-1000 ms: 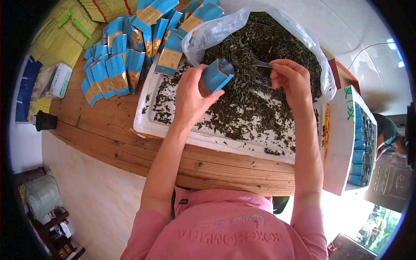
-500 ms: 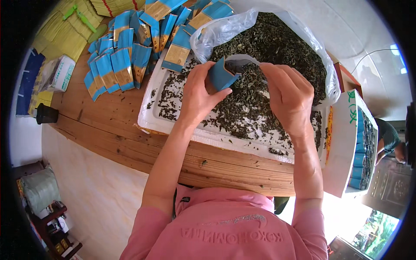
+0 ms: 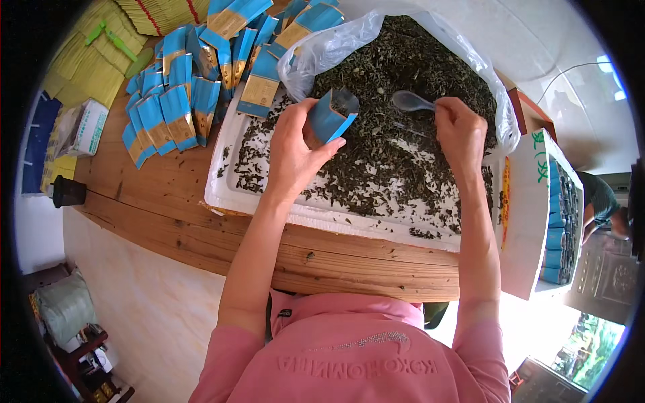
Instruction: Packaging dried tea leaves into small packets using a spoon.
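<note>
My left hand (image 3: 290, 151) grips an open-topped blue and gold packet (image 3: 329, 122), tilted with its mouth toward the right; dark bits show just inside. In my right hand (image 3: 462, 138), the fingers pinch the handle of a clear plastic spoon (image 3: 412, 101). The spoon's bowl is over a heap of dark dried leaves (image 3: 420, 57), apart from the packet. The heap lies in an opened clear plastic bag (image 3: 342, 39), and loose leaves are strewn across the white tray (image 3: 349, 228) under both hands.
Many filled-looking blue and gold packets (image 3: 178, 114) are piled left of the tray. At right stands a white box (image 3: 527, 221) with rows of blue packets. A black cup (image 3: 69, 192), yellow stacks (image 3: 74, 64) and a green fan-like item (image 3: 117, 41) lie far left on the wooden table (image 3: 161, 201).
The spoon has come away from the packet's mouth to the right, over the leaf heap. My left hand still holds the packet, now slightly lower and further left in view.
</note>
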The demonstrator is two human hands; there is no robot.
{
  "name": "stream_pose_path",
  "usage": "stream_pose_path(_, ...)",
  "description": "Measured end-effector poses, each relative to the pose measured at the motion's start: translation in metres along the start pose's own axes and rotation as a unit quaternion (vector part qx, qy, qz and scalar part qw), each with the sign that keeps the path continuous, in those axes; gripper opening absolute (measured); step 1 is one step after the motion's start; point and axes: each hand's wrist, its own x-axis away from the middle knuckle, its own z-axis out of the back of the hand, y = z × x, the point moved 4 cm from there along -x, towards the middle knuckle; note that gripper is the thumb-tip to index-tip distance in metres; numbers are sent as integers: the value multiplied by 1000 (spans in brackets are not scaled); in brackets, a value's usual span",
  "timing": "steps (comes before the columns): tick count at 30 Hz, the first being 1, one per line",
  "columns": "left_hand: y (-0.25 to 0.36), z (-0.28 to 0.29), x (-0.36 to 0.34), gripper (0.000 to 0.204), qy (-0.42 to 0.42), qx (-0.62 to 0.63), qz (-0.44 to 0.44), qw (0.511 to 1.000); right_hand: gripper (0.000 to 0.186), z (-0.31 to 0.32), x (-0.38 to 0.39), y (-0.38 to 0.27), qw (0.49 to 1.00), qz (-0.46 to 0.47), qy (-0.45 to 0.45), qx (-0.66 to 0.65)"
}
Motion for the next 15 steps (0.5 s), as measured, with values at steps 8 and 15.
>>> stream_pose_path(8, 1, -3, -2, 61, -20, 6, 25, 999, 19, -71, -9, 25, 944, -208, -91, -238)
stream_pose_path(15, -3, -4, -1, 63, -16, -10, 8, 1000, 18, -52, -6, 33, 876, -268, -102, -388)
